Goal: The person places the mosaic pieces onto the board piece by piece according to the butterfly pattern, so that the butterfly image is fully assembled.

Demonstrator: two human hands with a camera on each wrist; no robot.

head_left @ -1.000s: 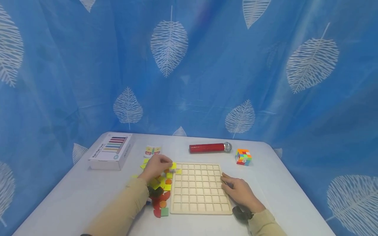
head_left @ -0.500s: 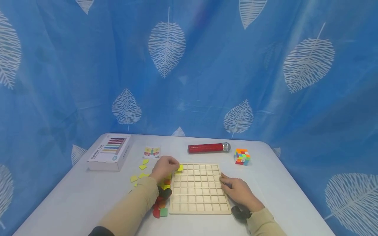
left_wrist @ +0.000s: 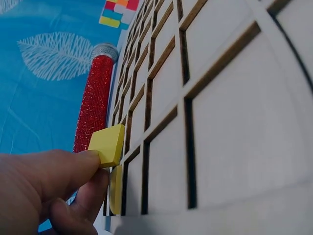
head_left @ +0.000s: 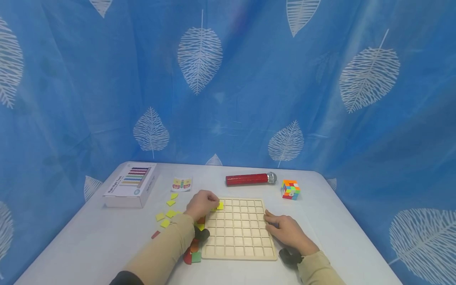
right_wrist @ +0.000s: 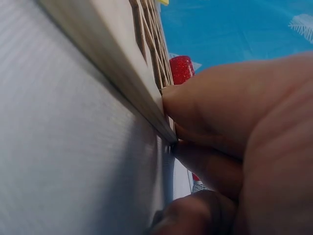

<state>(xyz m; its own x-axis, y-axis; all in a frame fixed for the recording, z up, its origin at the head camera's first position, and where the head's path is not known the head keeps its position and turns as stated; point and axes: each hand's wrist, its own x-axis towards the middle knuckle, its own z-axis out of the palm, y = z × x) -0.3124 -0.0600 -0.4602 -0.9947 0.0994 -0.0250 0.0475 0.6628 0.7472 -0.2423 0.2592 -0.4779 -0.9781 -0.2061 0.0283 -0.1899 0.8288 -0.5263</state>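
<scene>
Seemingly work is barely begun: over the lower-centre grid board point(head_left: 239, 230), gripped by the right hand point(head_left: 290, 232), the left hand point(head_left: 202, 205) pinches a yellow tile point(left_wrist: 106, 144) near one seated piece point(left_wrist: 116, 190), with loose pieces point(head_left: 165, 223) remaining at left.

R hand point(right_wrist: 254, 132) pinches edge of wooden grid board point(right_wrist: 115, 54): 1 digit on top rim, another at lower edge. Board runs diag from upper L to approx ctr of view, few grid slots visible. White table point(right_wrist: 49, 127) fills lower L, w/ shadow nr fingers. Red glittery cyl point(right_wrist: 181, 69) pokes out just above hand; gray mesh bit point(right_wrist: 199, 186) btwn lower fingers. Blue backdrop point(right_wrist: 234, 34) upper R, w/ white leaf print point(right_wrist: 302, 27). Yellow sliver point(right_wrist: 164, 2) cut off at top.
</scene>
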